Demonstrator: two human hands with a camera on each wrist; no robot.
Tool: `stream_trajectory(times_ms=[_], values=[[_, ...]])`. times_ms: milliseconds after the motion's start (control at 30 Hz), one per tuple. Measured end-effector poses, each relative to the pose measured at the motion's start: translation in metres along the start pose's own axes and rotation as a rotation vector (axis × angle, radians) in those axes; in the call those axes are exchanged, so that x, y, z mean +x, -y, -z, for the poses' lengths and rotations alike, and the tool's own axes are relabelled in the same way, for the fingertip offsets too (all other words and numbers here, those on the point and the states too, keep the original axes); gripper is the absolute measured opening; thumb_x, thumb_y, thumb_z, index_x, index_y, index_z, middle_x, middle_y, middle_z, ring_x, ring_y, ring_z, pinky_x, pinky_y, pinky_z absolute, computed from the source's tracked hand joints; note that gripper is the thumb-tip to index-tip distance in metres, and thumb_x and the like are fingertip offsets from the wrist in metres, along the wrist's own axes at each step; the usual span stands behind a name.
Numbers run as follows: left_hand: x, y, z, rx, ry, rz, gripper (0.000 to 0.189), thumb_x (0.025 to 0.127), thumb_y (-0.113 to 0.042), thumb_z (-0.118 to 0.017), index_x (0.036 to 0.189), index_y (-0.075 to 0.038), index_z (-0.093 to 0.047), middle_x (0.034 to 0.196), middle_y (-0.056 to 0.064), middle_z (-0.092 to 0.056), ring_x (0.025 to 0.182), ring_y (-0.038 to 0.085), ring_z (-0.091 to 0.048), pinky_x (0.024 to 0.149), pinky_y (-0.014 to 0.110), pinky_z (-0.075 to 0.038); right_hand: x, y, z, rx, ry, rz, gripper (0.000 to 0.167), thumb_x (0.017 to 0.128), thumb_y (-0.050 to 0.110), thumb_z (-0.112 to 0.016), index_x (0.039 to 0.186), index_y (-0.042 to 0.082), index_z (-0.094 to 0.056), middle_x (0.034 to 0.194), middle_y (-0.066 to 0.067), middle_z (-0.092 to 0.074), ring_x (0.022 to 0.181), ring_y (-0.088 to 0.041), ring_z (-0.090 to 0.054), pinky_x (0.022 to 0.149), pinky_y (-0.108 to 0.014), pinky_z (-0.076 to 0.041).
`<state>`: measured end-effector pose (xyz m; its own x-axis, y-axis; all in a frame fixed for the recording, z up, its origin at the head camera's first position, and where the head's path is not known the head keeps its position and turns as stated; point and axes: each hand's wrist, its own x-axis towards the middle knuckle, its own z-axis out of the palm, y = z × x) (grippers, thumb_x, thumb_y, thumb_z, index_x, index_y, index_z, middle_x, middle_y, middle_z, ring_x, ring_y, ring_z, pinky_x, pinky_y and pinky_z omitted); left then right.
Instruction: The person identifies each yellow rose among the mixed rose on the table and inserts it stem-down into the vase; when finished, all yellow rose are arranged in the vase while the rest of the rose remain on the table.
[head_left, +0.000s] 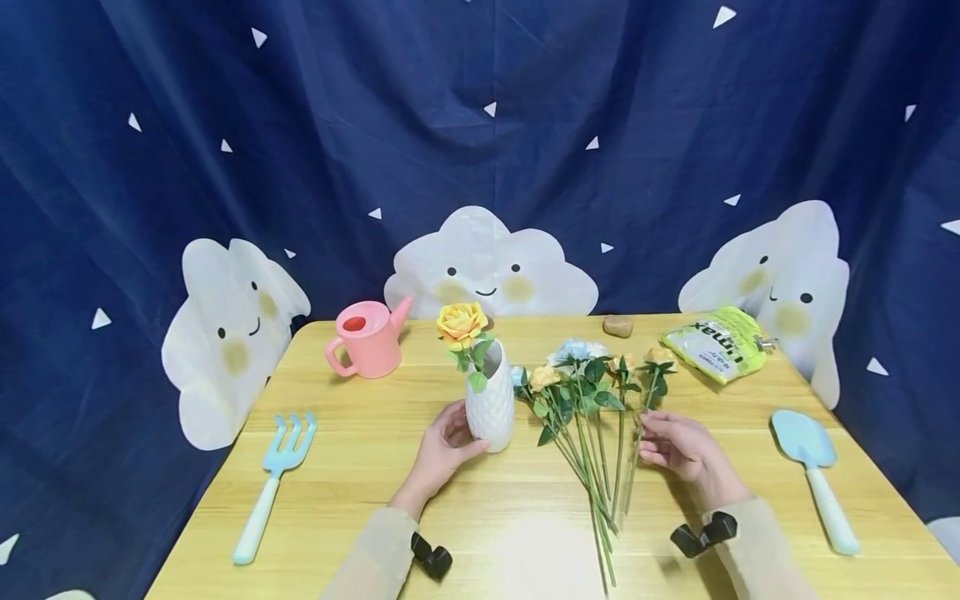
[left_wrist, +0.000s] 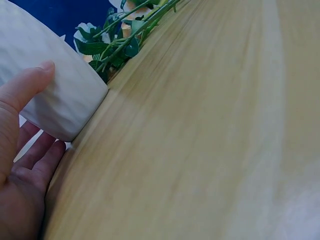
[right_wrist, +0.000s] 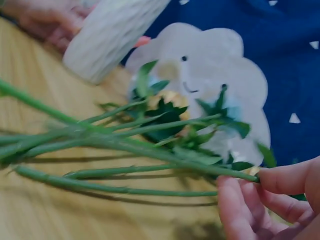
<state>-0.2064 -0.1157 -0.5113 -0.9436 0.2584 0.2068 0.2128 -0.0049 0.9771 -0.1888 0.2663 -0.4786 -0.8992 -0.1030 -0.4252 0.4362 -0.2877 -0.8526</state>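
Observation:
A white textured vase (head_left: 491, 412) stands upright near the table's middle, a yellow rose (head_left: 461, 325) leaning out of its mouth. My left hand (head_left: 441, 454) grips the vase low on its left side; the thumb lies across its front in the left wrist view. To the right, several blue, white and yellow-orange flowers (head_left: 576, 353) lie with their stems crossing toward me. At their right edge, my right hand (head_left: 686, 450) pinches the green stem (right_wrist: 235, 173) of a yellow-orange rose (head_left: 662, 357) between thumb and finger. Part of that rose's leaves is hidden in the right wrist view.
Behind the vase to the left is a pink watering can (head_left: 369, 342). A blue hand fork (head_left: 276, 479) lies at left, a blue trowel (head_left: 813, 467) at right. A green-and-white bag (head_left: 716, 343) and a brown stone (head_left: 618, 326) lie along the wooden table's (head_left: 360, 500) back.

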Motion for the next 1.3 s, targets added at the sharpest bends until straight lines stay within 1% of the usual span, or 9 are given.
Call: stream_trajectory(times_ms=[100,233,333,467,567,767,900,1133,1300], values=[[0.0,-0.001,0.0,0.008,-0.002,-0.003,0.063,0.075,-0.006,-0.078,0.13,-0.006,-0.048,0.116,0.015,-0.058,0.11,0.031,-0.054,0.098,0.041,-0.043,-0.007,0.008,0.004,0.031,0.046,0.028,0.008,0.094,0.006,-0.051,0.094,0.01,-0.057,0.078,-0.006,-0.062,0.064,-0.017,-0.063,0.068,-0.03,-0.057],[0.0,-0.001,0.001,0.006,-0.002,0.006,0.063,0.074,-0.006,-0.078,0.13,-0.006,-0.048,0.116,0.014,-0.058,0.111,0.03,-0.054,0.098,0.041,-0.042,-0.018,0.022,0.003,0.007,0.072,0.076,0.008,0.094,0.006,-0.053,0.095,0.013,-0.057,0.081,-0.005,-0.061,0.067,-0.017,-0.063,0.071,-0.031,-0.057],[0.0,-0.001,0.0,-0.003,-0.003,0.015,0.062,0.074,-0.005,-0.078,0.129,-0.006,-0.048,0.116,0.014,-0.058,0.111,0.03,-0.053,0.098,0.04,-0.042,-0.025,0.033,-0.002,-0.009,0.095,0.111,0.009,0.094,0.006,-0.053,0.096,0.013,-0.057,0.082,-0.004,-0.061,0.069,-0.016,-0.062,0.071,-0.032,-0.057],[0.0,0.0,0.0,-0.003,-0.003,0.006,0.063,0.074,-0.006,-0.078,0.13,-0.006,-0.048,0.116,0.014,-0.058,0.111,0.031,-0.053,0.098,0.04,-0.043,-0.031,0.048,-0.012,-0.029,0.121,0.162,0.01,0.094,0.004,-0.053,0.096,0.012,-0.059,0.083,-0.003,-0.062,0.07,-0.017,-0.062,0.07,-0.032,-0.057],[-0.001,0.0,0.001,0.005,-0.006,-0.002,0.064,0.074,-0.007,-0.078,0.13,-0.006,-0.048,0.116,0.014,-0.058,0.11,0.03,-0.054,0.098,0.04,-0.043,-0.032,0.058,-0.022,-0.064,0.117,0.183,0.007,0.093,0.005,-0.055,0.098,0.01,-0.057,0.083,-0.004,-0.062,0.07,-0.019,-0.063,0.07,-0.033,-0.057],[-0.002,-0.001,0.001,0.014,0.002,-0.007,0.063,0.075,-0.007,-0.078,0.13,-0.005,-0.047,0.116,0.015,-0.058,0.11,0.03,-0.054,0.098,0.04,-0.043,-0.031,0.071,-0.04,-0.115,0.11,0.2,0.01,0.092,0.005,-0.057,0.101,0.008,-0.054,0.085,-0.006,-0.059,0.071,-0.02,-0.063,0.071,-0.034,-0.057],[-0.001,-0.001,0.001,0.007,0.005,-0.01,0.063,0.075,-0.005,-0.077,0.13,-0.004,-0.047,0.117,0.016,-0.058,0.111,0.032,-0.053,0.098,0.041,-0.043,-0.03,0.075,-0.052,-0.136,0.117,0.212,0.01,0.092,0.007,-0.058,0.101,0.008,-0.054,0.086,-0.005,-0.058,0.071,-0.02,-0.062,0.07,-0.034,-0.057],[0.0,0.0,0.0,0.001,0.006,-0.01,0.064,0.074,-0.004,-0.078,0.131,-0.004,-0.047,0.117,0.015,-0.058,0.111,0.032,-0.053,0.098,0.04,-0.043,-0.028,0.086,-0.073,-0.14,0.111,0.235,0.013,0.091,0.009,-0.06,0.102,0.006,-0.053,0.082,-0.003,-0.06,0.068,-0.017,-0.061,0.067,-0.033,-0.057],[0.0,-0.001,0.0,0.003,0.001,-0.007,0.064,0.074,-0.005,-0.078,0.13,-0.004,-0.047,0.115,0.014,-0.058,0.11,0.031,-0.053,0.097,0.039,-0.044,-0.027,0.095,-0.091,-0.157,0.136,0.263,0.015,0.091,0.008,-0.06,0.103,0.005,-0.052,0.08,-0.003,-0.059,0.066,-0.017,-0.06,0.065,-0.032,-0.056]])
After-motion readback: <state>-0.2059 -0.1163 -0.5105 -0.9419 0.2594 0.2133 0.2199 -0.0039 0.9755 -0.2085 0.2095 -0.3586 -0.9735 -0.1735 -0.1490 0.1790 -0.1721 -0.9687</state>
